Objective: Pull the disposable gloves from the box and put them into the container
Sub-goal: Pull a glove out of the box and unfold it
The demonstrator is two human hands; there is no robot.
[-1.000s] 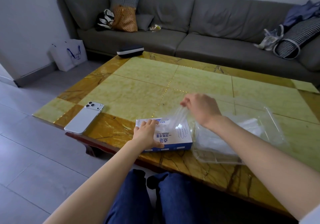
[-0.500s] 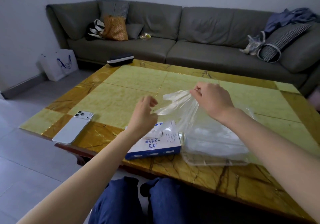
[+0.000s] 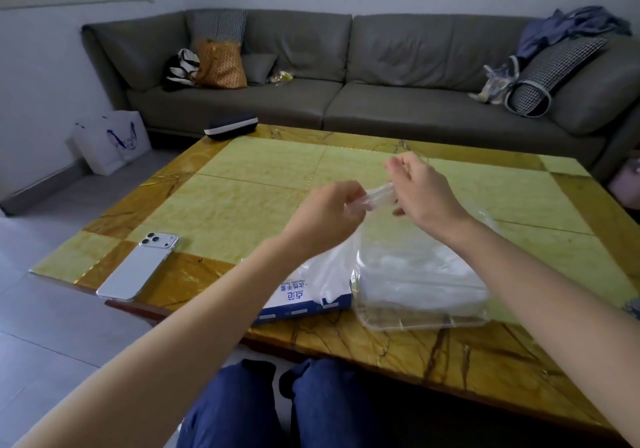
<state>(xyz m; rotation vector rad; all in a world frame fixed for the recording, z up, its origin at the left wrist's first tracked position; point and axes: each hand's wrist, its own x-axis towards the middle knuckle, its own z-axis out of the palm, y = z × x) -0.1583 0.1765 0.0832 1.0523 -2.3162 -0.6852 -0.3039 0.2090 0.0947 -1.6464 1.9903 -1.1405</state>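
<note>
- At far left, on the floor against the wall, we note a white paper bag [image 3: 110, 141].
- A phone [image 3: 138, 267] lies lens side up at the near left corner of the table [image 3: 242, 191], well apart from the box.
- A dark case [image 3: 230, 128] with a white band sits at the table's far left edge, in front of the sofa [image 3: 398, 108]. An orange tote [image 3: 221, 64] stands on the sofa's left seat.
- The box [image 3: 304, 297], blue and white, lies flat near the table's front edge. The left forearm and hanging film partly cover it.
- The left hand [image 3: 325, 219] is raised above the box, fingers curled, pinching one end of a glove [image 3: 375, 195].
- The glove, of clear film, is in the air above the table, stretched across the short gap between the hands. A loose sheet of film hangs from the left hand down over the box.
- The right hand [image 3: 426, 194] grips the glove's other end with curled fingers. Its upper fingers are blurred, so we cannot tell how each one lies.
- The hands are close together but not touching, joined only by the glove.
- The container [image 3: 422, 323], clear plastic, stands just right of the box, under the right forearm. We cannot tell whether the two touch. It holds a pile of pale film gloves.
- At far right, a checked cushion [image 3: 554, 69] leans on the sofa.
</note>
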